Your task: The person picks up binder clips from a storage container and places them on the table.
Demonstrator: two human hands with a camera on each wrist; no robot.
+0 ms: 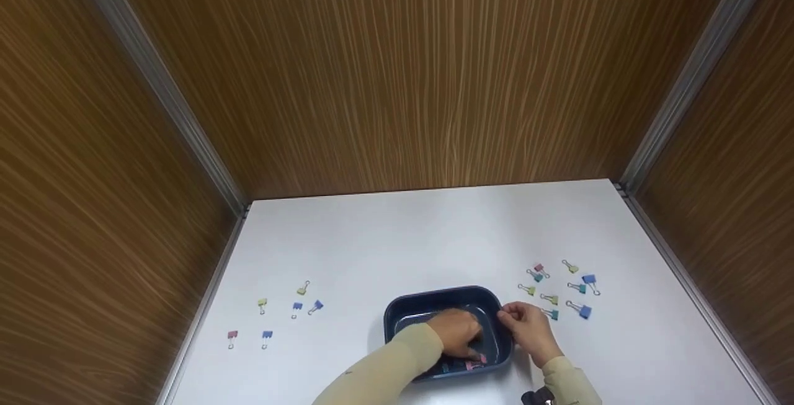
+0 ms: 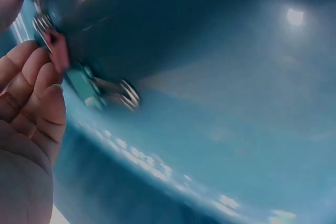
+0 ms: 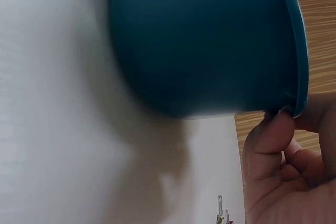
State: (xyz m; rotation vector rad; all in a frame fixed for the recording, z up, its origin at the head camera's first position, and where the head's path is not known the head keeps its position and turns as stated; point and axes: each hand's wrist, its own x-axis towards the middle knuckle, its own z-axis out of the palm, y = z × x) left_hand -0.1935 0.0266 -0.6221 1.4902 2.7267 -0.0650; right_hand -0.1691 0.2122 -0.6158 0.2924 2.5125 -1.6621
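A dark blue rectangular tray (image 1: 403, 301) stands at the front of the white table. My left hand (image 1: 456, 332) is down inside it, thumb and fingers apart. In the left wrist view, the left fingertips touch a red binder clip (image 2: 59, 52), beside a green binder clip (image 2: 81, 83); both are blurred. More pink and green clips (image 1: 474, 364) lie along the tray's near side. My right hand (image 1: 530, 330) pinches the tray's right rim between thumb and fingers. The right wrist view shows the thumb (image 3: 275, 132) against the outside of the tray wall (image 3: 205, 45).
Yellow, blue and pink binder clips (image 1: 298, 307) lie scattered on the table's left side. Several more, including a blue clip (image 1: 582, 311), lie right of the tray, close to my right hand. Wood-grain panels (image 1: 397, 82) enclose the white table (image 1: 397, 237) at the back and sides.
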